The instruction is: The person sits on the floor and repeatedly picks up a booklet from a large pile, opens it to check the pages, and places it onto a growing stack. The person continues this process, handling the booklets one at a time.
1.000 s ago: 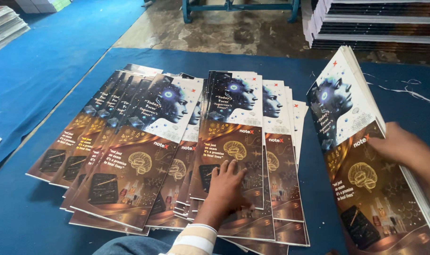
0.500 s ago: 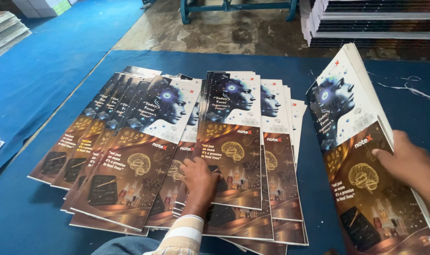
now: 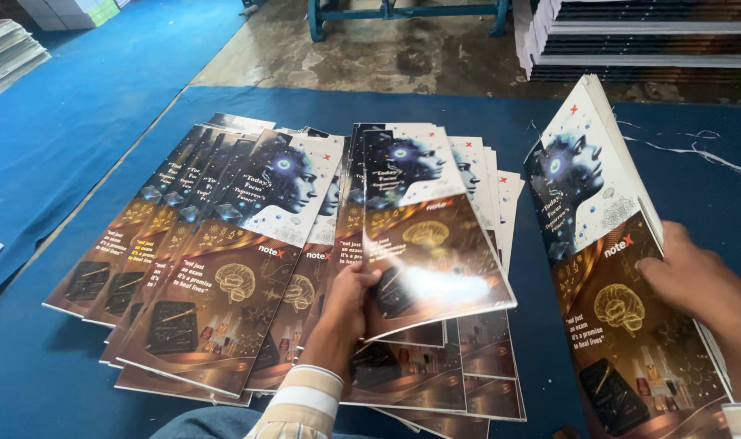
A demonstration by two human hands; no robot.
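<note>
Glossy notebook covers printed with a blue robot head and a gold brain lie fanned out on a blue mat [image 3: 94,114]. My left hand [image 3: 348,302] grips the lower left edge of a small bunch of covers [image 3: 431,244] in the middle and lifts it off the spread. To the left lies a fanned row of covers [image 3: 216,276]. My right hand [image 3: 696,289] holds the right edge of a tilted thick stack of covers [image 3: 606,268], propped up at the right.
More covers [image 3: 468,382] lie under the lifted bunch. Stacks of printed sheets [image 3: 647,36] sit at the back right on a bare concrete floor [image 3: 370,57]. A paper stack [image 3: 8,53] is at the far left, and a blue metal frame [image 3: 403,12] stands behind.
My left hand slid left from flat on the middle covers to their edge and raised a bunch of them. My right hand stayed on the tilted stack.
</note>
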